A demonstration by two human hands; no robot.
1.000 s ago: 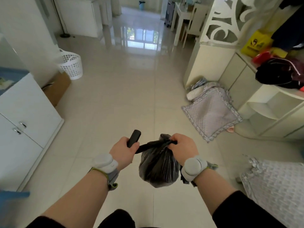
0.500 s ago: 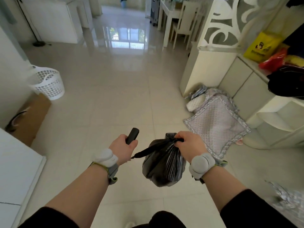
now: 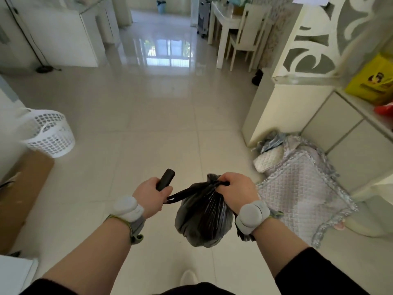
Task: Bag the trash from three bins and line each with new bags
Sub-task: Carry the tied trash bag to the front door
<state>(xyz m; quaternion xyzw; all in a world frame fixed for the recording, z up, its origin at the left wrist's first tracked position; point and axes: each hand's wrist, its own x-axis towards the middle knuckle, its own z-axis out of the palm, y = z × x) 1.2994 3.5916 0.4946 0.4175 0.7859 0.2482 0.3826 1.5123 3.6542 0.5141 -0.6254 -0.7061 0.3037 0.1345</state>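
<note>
glossy tiled floor (image 3: 148, 124), white basket (image 3: 50, 134), quilted mat (image 3: 302, 188)

Glossy beige floor tiles (image 3: 148, 116) reflect a bright window. A white table (image 3: 225, 24) and chair (image 3: 246, 39) stand at the far right. White cabinets (image 3: 63, 39) line the left.

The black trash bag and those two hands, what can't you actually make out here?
- Black trash bag contents: head view, opaque plastic hides them.
- Right hand fingers: curled under the bag's neck, out of sight.
- Black roll in the left hand: lower end covered by the palm.
- White basket inside: too blurred to tell.
</note>
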